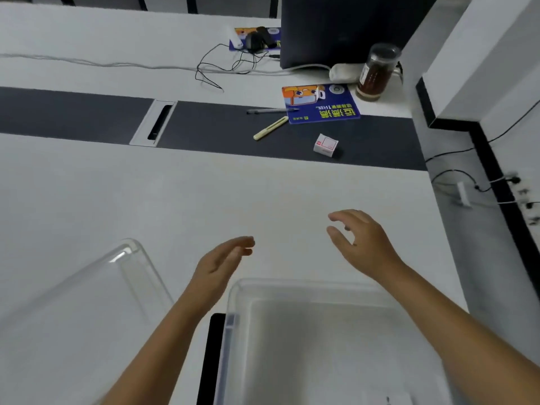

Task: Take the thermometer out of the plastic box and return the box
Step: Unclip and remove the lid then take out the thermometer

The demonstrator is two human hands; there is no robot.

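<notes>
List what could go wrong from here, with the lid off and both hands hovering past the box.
1. The clear lid lies close by the left hand; a sweep back could knock it.
2. The plastic box sits near the desk's front edge, so a tug might tip it off.
3. No thermometer is clearly visible inside; the right hand may grope and miss.
</notes>
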